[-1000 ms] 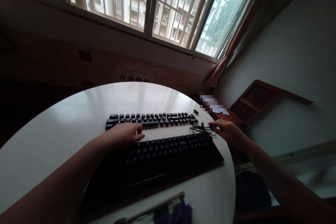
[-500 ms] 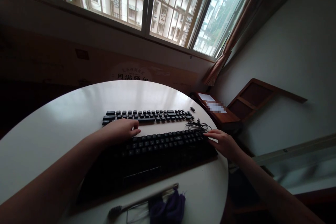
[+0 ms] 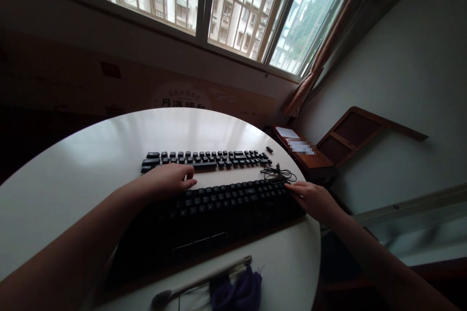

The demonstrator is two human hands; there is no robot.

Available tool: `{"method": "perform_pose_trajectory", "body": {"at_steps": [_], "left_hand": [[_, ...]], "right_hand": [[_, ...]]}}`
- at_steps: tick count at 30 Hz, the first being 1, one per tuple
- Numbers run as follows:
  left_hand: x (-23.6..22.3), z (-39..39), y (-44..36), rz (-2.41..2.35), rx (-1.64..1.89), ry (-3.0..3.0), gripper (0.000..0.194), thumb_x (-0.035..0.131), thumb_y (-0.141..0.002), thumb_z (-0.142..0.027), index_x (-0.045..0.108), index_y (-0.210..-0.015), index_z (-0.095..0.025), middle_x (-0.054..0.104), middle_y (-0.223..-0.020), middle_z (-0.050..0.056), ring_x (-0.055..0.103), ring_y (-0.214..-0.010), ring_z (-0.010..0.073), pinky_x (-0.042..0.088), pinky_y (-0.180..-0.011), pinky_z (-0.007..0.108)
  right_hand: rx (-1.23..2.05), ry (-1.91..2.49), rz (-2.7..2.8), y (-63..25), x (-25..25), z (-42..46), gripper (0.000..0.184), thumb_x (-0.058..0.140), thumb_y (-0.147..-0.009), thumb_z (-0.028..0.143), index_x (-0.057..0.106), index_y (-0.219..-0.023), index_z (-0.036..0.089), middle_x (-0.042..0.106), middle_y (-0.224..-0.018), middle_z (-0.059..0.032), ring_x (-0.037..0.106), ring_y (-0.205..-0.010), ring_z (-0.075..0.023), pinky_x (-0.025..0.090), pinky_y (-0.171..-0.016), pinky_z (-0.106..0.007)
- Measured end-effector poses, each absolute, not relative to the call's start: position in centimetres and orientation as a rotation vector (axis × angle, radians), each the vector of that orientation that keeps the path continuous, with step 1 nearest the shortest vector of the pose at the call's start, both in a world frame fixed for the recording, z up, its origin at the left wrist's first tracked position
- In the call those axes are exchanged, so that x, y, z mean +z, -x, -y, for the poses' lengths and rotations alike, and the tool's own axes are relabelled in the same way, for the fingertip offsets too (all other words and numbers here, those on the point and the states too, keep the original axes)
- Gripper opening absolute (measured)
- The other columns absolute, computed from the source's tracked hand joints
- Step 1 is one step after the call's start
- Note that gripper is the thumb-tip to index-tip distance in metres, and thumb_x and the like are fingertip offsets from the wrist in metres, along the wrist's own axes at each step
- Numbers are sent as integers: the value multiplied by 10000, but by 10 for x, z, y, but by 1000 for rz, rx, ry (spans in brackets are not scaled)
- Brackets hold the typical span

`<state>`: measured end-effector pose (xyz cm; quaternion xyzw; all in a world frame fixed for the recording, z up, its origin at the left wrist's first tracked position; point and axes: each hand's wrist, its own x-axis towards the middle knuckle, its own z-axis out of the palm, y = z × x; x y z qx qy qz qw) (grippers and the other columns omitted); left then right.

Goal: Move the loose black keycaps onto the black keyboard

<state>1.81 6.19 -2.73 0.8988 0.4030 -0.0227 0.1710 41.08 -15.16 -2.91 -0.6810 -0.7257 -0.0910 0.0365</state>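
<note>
A black keyboard [image 3: 233,198] with a wide dark palm rest [image 3: 197,252] lies at a slant on the white round table [image 3: 87,155]. Over its upper left end is my left hand [image 3: 170,178], fingers curled in and thumb near the index finger; whatever they hold is hidden. My right hand [image 3: 313,200] reaches in from the right, its fingertips close together on the keys at the keyboard's right end. Anything small between them cannot be made out. Behind the keyboard, loose black keycaps [image 3: 239,156] stand in rows, some partly covered by my left hand.
A coiled black cable [image 3: 278,172] lies behind the keyboard's right end, and a single keycap [image 3: 269,149] sits apart. In front are a grey-handled brush [image 3: 204,277] and a purple cloth [image 3: 239,291]. A wooden desk [image 3: 310,158] with papers stands beyond the table's right edge.
The view has shifted slightly. Both hands keep nearly the same places on the keyboard, and the keycaps, brush and cloth lie as before.
</note>
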Motion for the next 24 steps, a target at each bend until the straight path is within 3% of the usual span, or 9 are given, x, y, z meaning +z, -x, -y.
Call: {"method": "perform_pose_trajectory", "body": {"at_steps": [9, 15, 19, 24], "left_hand": [[-30, -64, -17, -1153, -79, -2551, 382, 447, -861, -565, 639, -942, -244, 724, -986, 76, 656, -887, 283, 420, -658, 319], [-30, -63, -18, -1145, -51, -2535, 373, 460, -854, -556, 642, -928, -240, 721, -957, 73, 655, -865, 277, 417, -657, 319], [-30, -63, -18, -1154, -37, -2523, 364, 472, -847, -548, 648, -915, -237, 721, -942, 74, 654, -844, 273, 411, -649, 316], [-30, -63, -18, -1157, -41, -2531, 375, 462, -849, -560, 648, -924, -243, 722, -948, 71, 655, -852, 272, 406, -649, 315]], "right_hand": [[-497, 2070, 2358, -403, -23, 153, 309, 517, -970, 183, 705, -1210, 230, 747, -1089, -66, 693, -933, -204, 543, -802, -311], [-609, 2171, 2458, -385, -18, 155, 440, 489, -887, 47, 674, -1268, 169, 734, -1129, -113, 664, -1008, -247, 510, -865, -355], [-748, 2254, 2396, -386, -36, 165, 663, 443, -807, -29, 540, -1432, 170, 514, -1496, -131, 482, -1353, -310, 421, -1050, -469], [-433, 2479, 2339, -401, -47, 172, 977, 421, -689, -85, 277, -1578, 297, 322, -1618, -60, 335, -1471, -294, 390, -1094, -519]]}}
